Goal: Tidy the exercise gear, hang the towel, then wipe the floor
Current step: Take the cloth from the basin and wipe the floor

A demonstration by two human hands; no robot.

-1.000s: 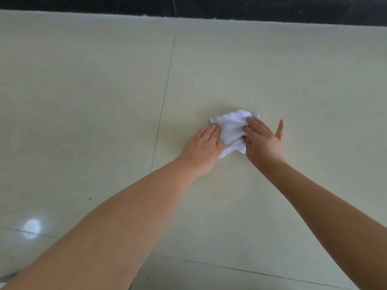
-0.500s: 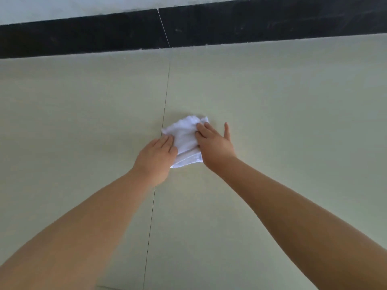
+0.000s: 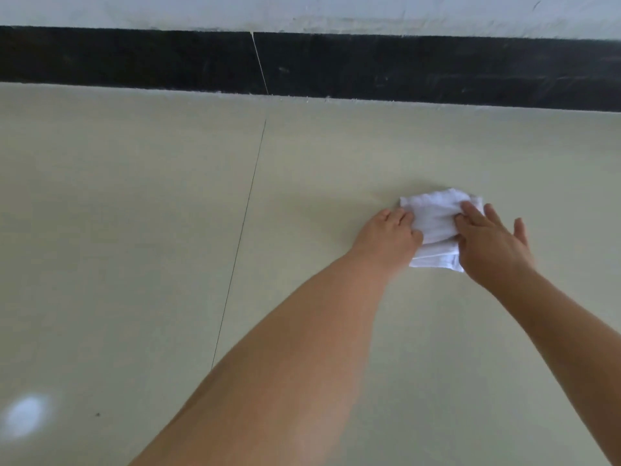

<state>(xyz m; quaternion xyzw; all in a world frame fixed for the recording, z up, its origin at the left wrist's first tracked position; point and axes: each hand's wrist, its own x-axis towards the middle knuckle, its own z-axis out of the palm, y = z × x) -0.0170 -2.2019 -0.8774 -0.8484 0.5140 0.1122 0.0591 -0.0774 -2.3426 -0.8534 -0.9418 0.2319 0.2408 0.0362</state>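
Floor, nearest part: pale cream glossy tile floor (image 3: 134, 230), with a soft bright reflection (image 3: 25, 417) at the lower left and a small dark speck (image 3: 97, 414) beside it.
Forearms: two bare forearms reach forward from the bottom edge — the left one thick and central, the right one coming in from the lower right corner.
Grout line: a thin dark grout line (image 3: 239, 243) runs up the floor, left of the left forearm and well apart from the cloth.
Left hand: the left hand (image 3: 386, 238) lies palm down on the floor, fingers together and nearly straight, their tips and the thumb resting on the left edge of the cloth.
Right hand: the right hand (image 3: 490, 243) lies flat on the right side of the cloth, fingers straight and spread a little; the inner fingers press on the fabric, the outer ones reach past its right edge over bare tile.
Cloth: a white crumpled cloth (image 3: 433, 223) lies flat on the floor between the two hands, right of centre, its folded lower corner showing between the wrists.
Skirting: a black skirting band (image 3: 403, 68) runs along the far edge of the floor — a pale slanted seam (image 3: 260, 63) cuts it.
Wall: a whitish wall (image 3: 302, 11) rises above the band, scuffed in places.
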